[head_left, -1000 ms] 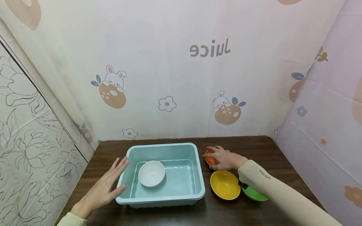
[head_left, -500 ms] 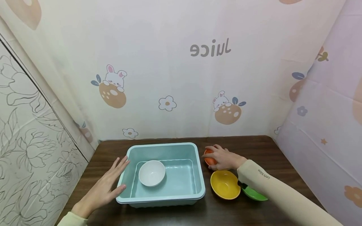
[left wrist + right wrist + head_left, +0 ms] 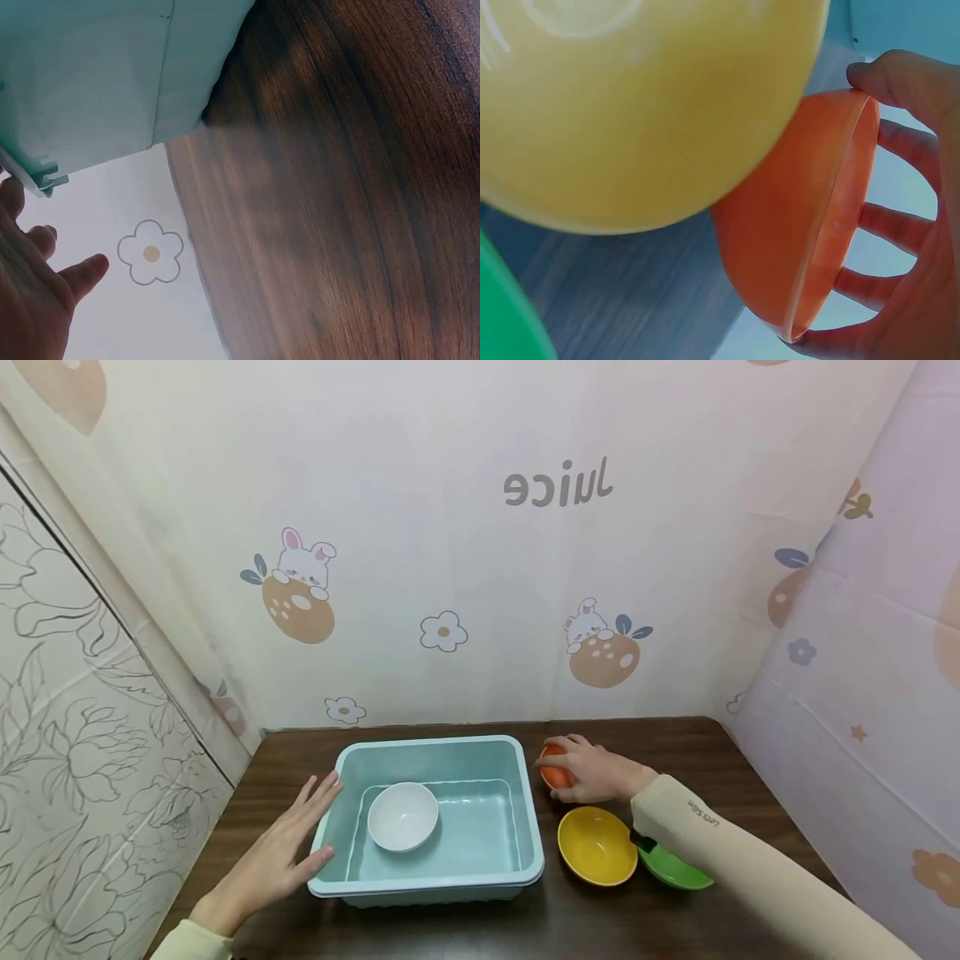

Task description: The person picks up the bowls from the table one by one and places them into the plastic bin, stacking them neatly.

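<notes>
My right hand (image 3: 592, 770) spans an orange bowl (image 3: 556, 767) at the back right of the table, beside the bin. In the right wrist view the thumb and little finger grip opposite sides of the orange bowl's rim (image 3: 832, 217), and the other fingers reach its inner side. With fingers spread and fairly straight, my left hand (image 3: 273, 856) touches the left rim of a pale blue plastic bin (image 3: 427, 887). Inside that bin, left of its middle, sits a white bowl (image 3: 402, 817).
A yellow bowl (image 3: 597, 847) stands on the dark wooden table (image 3: 442, 935), right of the bin. Partly under my right forearm is a green bowl (image 3: 675, 867). A printed curtain (image 3: 450, 543) hangs along the table's back edge.
The right fingers have drawn in around the orange bowl, and more of it shows, slightly more tilted. My left hand stays at the bin's rim.
</notes>
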`<move>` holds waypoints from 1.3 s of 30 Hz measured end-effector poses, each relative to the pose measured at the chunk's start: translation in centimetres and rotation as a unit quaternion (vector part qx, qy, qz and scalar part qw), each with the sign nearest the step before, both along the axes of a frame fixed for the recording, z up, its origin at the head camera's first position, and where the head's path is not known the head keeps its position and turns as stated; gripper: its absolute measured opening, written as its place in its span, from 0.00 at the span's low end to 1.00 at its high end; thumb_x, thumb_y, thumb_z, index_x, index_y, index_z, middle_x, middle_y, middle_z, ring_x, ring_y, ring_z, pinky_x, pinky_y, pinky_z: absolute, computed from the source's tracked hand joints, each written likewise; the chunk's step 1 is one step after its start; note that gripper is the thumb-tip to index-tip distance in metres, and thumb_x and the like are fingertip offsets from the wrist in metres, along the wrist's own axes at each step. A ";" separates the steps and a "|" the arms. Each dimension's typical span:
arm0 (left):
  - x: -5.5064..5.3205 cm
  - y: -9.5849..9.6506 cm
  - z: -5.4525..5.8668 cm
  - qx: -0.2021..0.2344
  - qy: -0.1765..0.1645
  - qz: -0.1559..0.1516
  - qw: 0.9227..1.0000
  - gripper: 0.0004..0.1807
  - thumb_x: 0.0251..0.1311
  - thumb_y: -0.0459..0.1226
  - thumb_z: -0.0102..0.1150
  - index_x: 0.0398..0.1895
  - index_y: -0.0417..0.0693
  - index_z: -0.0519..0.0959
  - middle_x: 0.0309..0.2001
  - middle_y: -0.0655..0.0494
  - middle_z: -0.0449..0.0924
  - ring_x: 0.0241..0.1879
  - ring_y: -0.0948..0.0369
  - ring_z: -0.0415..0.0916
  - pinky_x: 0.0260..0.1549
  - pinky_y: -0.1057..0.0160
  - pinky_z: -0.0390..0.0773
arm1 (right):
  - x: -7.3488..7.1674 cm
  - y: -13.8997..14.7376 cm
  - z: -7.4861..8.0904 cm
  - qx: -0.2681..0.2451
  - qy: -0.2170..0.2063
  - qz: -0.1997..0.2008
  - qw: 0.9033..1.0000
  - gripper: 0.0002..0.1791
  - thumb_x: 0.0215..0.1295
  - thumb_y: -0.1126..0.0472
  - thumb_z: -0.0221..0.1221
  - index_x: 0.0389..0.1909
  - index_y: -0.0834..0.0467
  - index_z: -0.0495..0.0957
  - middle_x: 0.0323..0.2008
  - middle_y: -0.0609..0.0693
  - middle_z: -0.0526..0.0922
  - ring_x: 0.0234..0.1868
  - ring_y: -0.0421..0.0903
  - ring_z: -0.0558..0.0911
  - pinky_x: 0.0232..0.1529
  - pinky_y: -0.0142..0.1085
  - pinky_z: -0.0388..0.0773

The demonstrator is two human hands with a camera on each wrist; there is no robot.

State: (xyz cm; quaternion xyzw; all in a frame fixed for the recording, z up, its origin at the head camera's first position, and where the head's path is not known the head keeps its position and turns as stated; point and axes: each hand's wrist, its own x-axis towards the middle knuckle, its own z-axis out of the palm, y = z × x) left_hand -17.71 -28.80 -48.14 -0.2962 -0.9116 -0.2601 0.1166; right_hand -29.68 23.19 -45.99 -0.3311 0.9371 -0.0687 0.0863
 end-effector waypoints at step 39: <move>0.2 0.1 0.1 0.005 0.002 -0.005 1.000 0.47 0.60 0.37 0.66 0.82 0.51 0.56 0.82 0.49 0.53 0.83 0.49 0.40 0.74 0.38 0.57 | -1.0 -1.2 5.4 -0.019 0.069 -0.006 0.997 0.28 0.63 0.45 0.62 0.66 0.38 0.78 0.73 0.55 0.69 0.63 0.56 0.72 0.51 0.53 0.81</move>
